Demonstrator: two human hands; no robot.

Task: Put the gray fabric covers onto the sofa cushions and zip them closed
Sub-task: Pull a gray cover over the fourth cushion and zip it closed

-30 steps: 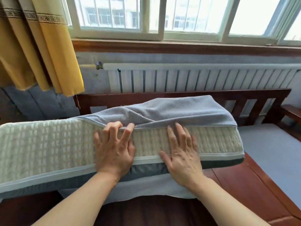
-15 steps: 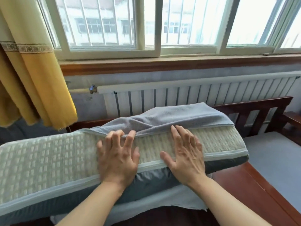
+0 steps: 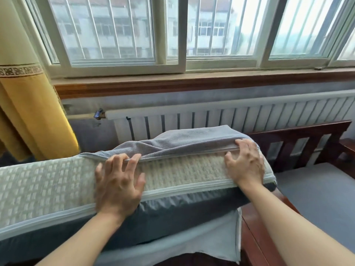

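Note:
A long sofa cushion [image 3: 44, 185] with a pale woven side stands on edge across the wooden sofa. The gray fabric cover [image 3: 184, 139] is bunched over its top right part, its zipper edge running along the woven side. My left hand [image 3: 119, 181] lies flat on the woven side, fingertips touching the cover's upper zipper edge. My right hand [image 3: 245, 164] is near the cushion's right end, fingers curled over the cover's edge and thumb on the woven side. The lower zipper edge [image 3: 192, 189] runs under both hands.
The dark red wooden sofa frame [image 3: 299, 135] stands behind and to the right, with a gray seat cushion [image 3: 317, 191] on it. A white radiator [image 3: 230, 120] and window are behind. A yellow curtain [image 3: 34, 120] hangs at left.
My right hand has slid to the right along the cover's edge to the cushion's end and curled onto it. My left hand has stayed near the middle. The view tilted upward.

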